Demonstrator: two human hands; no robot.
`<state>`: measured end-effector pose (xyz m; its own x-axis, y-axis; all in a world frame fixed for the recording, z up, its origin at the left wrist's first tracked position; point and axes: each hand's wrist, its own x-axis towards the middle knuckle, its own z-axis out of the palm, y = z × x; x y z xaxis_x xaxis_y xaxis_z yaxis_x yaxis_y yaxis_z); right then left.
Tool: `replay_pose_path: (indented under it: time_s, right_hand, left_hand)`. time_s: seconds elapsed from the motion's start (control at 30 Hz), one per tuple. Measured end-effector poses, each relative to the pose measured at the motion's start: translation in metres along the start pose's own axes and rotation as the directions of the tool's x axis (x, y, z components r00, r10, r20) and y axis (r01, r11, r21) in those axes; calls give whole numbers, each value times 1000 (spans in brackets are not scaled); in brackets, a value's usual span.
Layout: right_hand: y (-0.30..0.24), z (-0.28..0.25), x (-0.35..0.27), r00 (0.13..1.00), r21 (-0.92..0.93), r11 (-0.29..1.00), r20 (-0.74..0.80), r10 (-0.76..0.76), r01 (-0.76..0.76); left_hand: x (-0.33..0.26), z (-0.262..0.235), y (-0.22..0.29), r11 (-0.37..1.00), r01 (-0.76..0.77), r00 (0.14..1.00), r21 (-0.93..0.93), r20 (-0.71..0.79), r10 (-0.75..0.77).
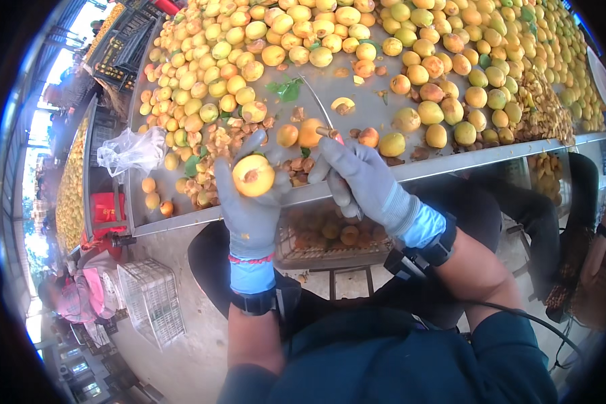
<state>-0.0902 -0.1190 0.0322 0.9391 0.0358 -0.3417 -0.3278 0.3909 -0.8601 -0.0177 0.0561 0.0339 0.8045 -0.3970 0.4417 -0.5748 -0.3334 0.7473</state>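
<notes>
In my gloved left hand [248,219] rests a cut apricot half [254,175], its yellow flesh and brownish hollow facing up. Thumb and fingers curl around its sides. My right hand [365,176], also in a grey glove, is closed on the handle of a knife [318,101], whose thin blade points up and away over the metal table [357,124]. Just beyond the hands lie whole apricots [310,133] and a cut apricot piece [343,106]. Brown apricot pits [297,165] are scattered near the table's front edge.
A large heap of apricots [249,30] covers the far part of the table. A clear plastic bag [131,151] hangs at its left edge. Under the table sits a crate of fruit [333,236]. A white crate [151,303] stands on the floor at left. Another person's legs [528,215] are at right.
</notes>
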Motion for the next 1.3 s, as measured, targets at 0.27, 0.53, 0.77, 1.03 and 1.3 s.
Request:
replay_pose_path:
  time_s: [0.27, 0.53, 0.77, 1.03, 1.3]
  right_hand:
    - [-18, 6, -14, 980, -63, 997, 199, -32, 45]
    - [-44, 9, -3, 811, 177, 793, -65, -582, 583]
    - [-48, 12, 13, 622, 16, 622, -42, -782, 783]
    - [-35, 16, 27, 374, -244, 372, -38, -927, 896]
    - [-34, 23, 47, 271, -307, 240, 63, -960, 921]
  left_hand:
    - [-13, 1, -8, 982, 57, 998, -178, -18, -61]
    - [-6, 7, 41, 985, 167, 983, -35, 79, -163]
    - [-11, 30, 35, 826, 499, 866, -261, 178, -467]
    - [0, 35, 49, 974, 188, 969, 126, 138, -205]
    - [7, 43, 46, 976, 207, 972, 69, 99, -213]
